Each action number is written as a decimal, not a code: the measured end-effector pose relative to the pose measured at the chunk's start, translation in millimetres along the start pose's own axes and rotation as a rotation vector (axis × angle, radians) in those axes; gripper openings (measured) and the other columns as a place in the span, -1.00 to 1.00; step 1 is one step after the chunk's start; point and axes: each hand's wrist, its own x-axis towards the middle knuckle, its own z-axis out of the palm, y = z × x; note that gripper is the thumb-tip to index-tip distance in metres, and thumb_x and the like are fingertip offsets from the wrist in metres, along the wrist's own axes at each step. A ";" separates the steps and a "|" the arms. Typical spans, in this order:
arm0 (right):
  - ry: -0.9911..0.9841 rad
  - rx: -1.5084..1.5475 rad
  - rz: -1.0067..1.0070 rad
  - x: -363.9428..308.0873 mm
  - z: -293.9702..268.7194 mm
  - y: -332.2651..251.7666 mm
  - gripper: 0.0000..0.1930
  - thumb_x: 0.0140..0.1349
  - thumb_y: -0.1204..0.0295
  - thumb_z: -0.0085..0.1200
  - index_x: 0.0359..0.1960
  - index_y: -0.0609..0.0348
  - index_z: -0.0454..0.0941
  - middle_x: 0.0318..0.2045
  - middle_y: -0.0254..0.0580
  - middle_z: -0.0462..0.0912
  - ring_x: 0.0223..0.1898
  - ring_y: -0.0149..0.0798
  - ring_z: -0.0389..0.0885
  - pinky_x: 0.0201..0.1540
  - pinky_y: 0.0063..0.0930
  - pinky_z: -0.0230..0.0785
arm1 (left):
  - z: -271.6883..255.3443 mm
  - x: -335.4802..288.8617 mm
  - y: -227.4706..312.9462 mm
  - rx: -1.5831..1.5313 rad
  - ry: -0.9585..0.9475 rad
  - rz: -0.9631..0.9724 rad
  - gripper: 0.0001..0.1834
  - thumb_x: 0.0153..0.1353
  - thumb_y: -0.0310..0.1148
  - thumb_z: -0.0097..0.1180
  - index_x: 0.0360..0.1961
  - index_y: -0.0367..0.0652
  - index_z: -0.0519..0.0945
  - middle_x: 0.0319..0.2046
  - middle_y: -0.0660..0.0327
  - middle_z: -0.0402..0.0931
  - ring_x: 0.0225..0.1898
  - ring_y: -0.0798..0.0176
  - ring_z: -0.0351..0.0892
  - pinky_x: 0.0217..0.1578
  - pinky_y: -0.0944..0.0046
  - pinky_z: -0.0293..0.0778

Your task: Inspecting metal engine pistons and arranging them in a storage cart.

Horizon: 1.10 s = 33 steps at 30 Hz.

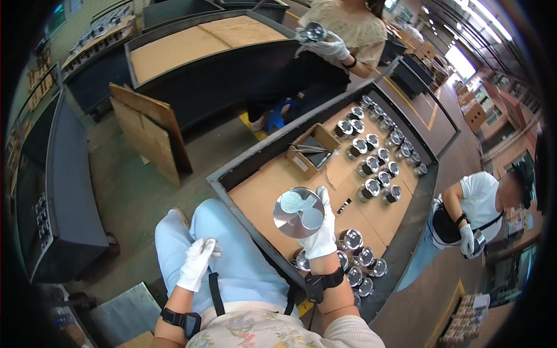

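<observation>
The right grip [321, 235], in a white glove, is closed around the rim and underside of a shiny metal piston [299, 212], raised above the near side of the table [255, 153] with its recessed face turned up. The left grip [197, 264] is near the person's thigh; its fingers are partly curled, and how far they close cannot be told. The piston looks dense, rigid and probably slippery, its polish easily marked; the round side wall seems the safest hold. Bare cardboard sheet [262, 194] gives room beneath, bounded by the raised rim, an open box [301, 165] and the standing pistons [369, 189] beyond. More pistons crowd the right forearm [335, 298].
</observation>
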 end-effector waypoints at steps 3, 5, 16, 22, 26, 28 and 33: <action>-0.015 -0.051 -0.003 -9.0 29.0 17.7 -0.53 0.31 0.03 -0.06 -0.09 0.25 0.50 -0.20 -0.14 0.63 -0.21 -0.21 0.61 -0.11 -0.30 0.50 | 2.3 -23.1 53.3 -0.290 -0.131 -0.042 -0.68 0.34 -0.28 -0.06 -0.06 -0.33 0.48 -0.30 0.09 0.57 -0.32 0.26 0.60 -0.23 0.29 0.52; -0.081 -0.226 -0.156 -12.7 33.1 31.5 -0.53 0.39 0.06 -0.20 -0.12 0.29 0.49 -0.24 -0.09 0.62 -0.24 -0.28 0.61 -0.17 -0.40 0.50 | 4.0 -33.6 87.7 -0.368 -0.263 -0.137 -0.59 0.36 -0.17 -0.10 0.02 -0.32 0.42 -0.16 0.01 0.54 -0.24 0.18 0.59 -0.13 0.20 0.49; -0.915 -1.453 -1.402 -45.1 34.1 99.1 -0.88 -0.05 0.34 0.15 -0.60 -0.03 0.45 -0.66 -0.34 0.43 -0.60 -0.21 0.40 -0.57 -0.28 0.20 | 6.0 -72.7 78.8 -0.825 -0.431 -0.215 -0.35 0.27 0.14 -0.10 0.26 0.00 0.24 0.10 0.18 0.42 0.06 0.16 0.46 0.03 0.06 0.42; -0.855 -1.310 -0.854 -53.1 24.3 111.8 -0.62 0.34 0.13 -0.16 -0.41 0.18 0.52 -0.59 -0.17 0.50 -0.49 -0.10 0.47 -0.37 -0.29 0.31 | -11.3 -71.8 77.6 -0.372 0.052 0.306 -0.26 -0.04 -0.30 0.39 0.16 -0.16 0.30 -0.04 0.22 0.46 -0.05 0.29 0.47 -0.04 0.21 0.42; -0.292 -0.778 -0.241 -20.9 -22.0 152.4 -0.82 0.35 0.35 -0.12 -0.24 0.12 0.52 -0.40 -0.25 0.59 -0.37 -0.23 0.54 -0.31 -0.32 0.37 | -23.1 -72.9 138.7 0.694 0.401 0.868 0.02 -0.44 0.06 0.51 0.04 -0.29 0.36 -0.10 -0.04 0.35 -0.10 -0.14 0.40 -0.02 -0.01 0.33; -0.236 -0.288 0.223 -38.3 42.5 126.8 -0.78 0.39 0.27 -0.14 -0.19 0.10 0.51 -0.30 -0.28 0.62 -0.30 -0.32 0.57 -0.21 -0.39 0.43 | -21.5 -77.4 153.2 0.781 0.371 0.842 0.00 -0.42 0.04 0.51 0.07 -0.18 0.35 -0.09 -0.01 0.34 -0.09 -0.10 0.40 -0.01 0.02 0.32; -0.136 -0.102 0.497 -41.4 61.9 116.6 -0.66 0.37 0.13 -0.14 -0.12 0.15 0.48 -0.19 -0.16 0.60 -0.17 -0.27 0.56 -0.10 -0.28 0.49 | -8.7 -75.0 145.8 0.687 0.312 0.904 -0.01 -0.34 -0.16 0.50 0.17 -0.11 0.26 -0.05 0.04 0.35 -0.11 -0.04 0.48 -0.08 0.07 0.41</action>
